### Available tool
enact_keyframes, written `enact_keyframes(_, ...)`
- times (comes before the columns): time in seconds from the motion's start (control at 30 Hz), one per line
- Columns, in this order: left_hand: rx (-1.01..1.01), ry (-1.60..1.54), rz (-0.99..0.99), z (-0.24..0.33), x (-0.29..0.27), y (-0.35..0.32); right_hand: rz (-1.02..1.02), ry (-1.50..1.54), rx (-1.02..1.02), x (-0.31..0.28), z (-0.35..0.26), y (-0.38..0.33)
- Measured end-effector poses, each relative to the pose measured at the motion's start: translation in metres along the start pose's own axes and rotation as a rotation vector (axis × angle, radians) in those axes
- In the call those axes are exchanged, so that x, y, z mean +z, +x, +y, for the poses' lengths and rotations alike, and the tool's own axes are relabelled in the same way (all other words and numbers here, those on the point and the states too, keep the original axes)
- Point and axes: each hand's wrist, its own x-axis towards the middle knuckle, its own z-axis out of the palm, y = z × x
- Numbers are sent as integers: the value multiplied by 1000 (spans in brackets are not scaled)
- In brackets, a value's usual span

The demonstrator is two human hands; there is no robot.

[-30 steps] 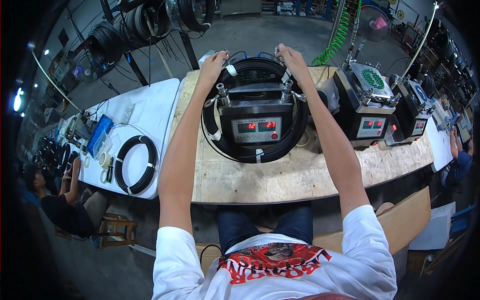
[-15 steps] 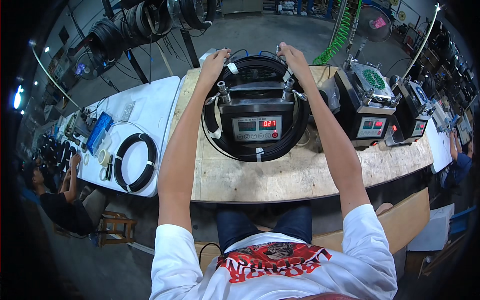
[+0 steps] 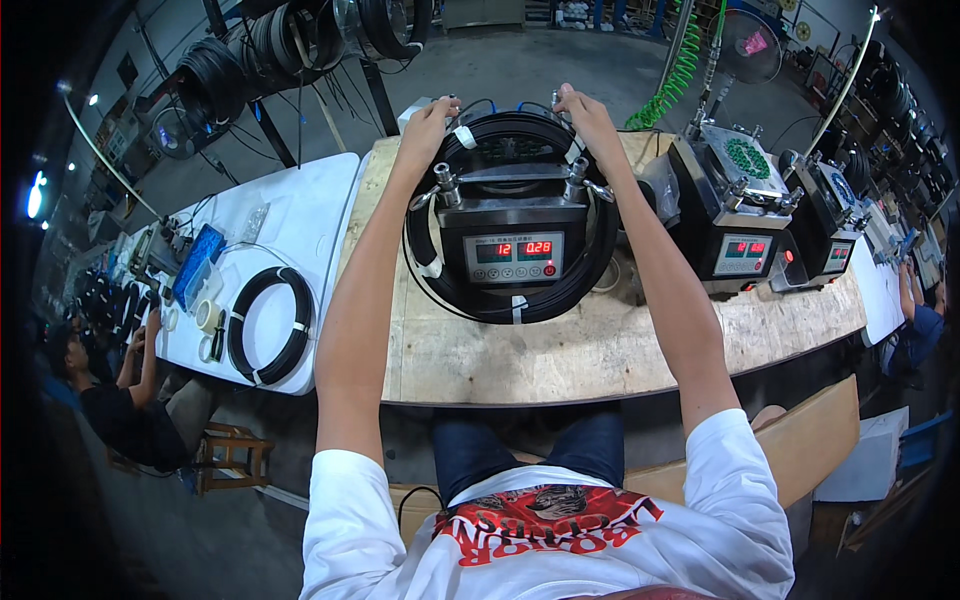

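Observation:
In front of me stands a boxy polishing machine (image 3: pixel 515 215) with red-lit digit displays and a row of buttons. A large coil of black cable (image 3: pixel 428 240), bound with white ties, hangs round it. My left hand (image 3: pixel 430 128) reaches over the coil's far left side, its fingers closed on a metal clamp knob (image 3: pixel 454 101) at the machine's back left corner. At the back right corner, my right hand (image 3: pixel 588 115) pinches the matching knob (image 3: pixel 557 98). Two near metal clamp posts (image 3: pixel 447 183) stand untouched between my forearms. My palms and some fingers are partly hidden.
Two similar machines (image 3: pixel 745 215) stand to the right on the wooden bench (image 3: pixel 480 365). On the white table (image 3: pixel 335 215) at left lie another black cable coil (image 3: pixel 270 325), tape rolls (image 3: pixel 208 315) and a blue tray (image 3: pixel 205 250). A co-worker (image 3: pixel 130 400) sits at far left.
The machine's left display, dark before, is now lit, and the digits on its right one differ. My hands stay on the knobs. The co-worker at left has shifted an arm slightly.

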Motion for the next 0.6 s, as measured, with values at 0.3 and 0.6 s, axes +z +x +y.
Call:
enact_keyframes(0.3, -24, 34, 17, 3, 1, -3, -10, 21, 21, -1, 1, 0)
enact_keyframes(0.6, -44, 17, -38, -1, -2, 2, -11, -24, 10, -1, -1, -1)
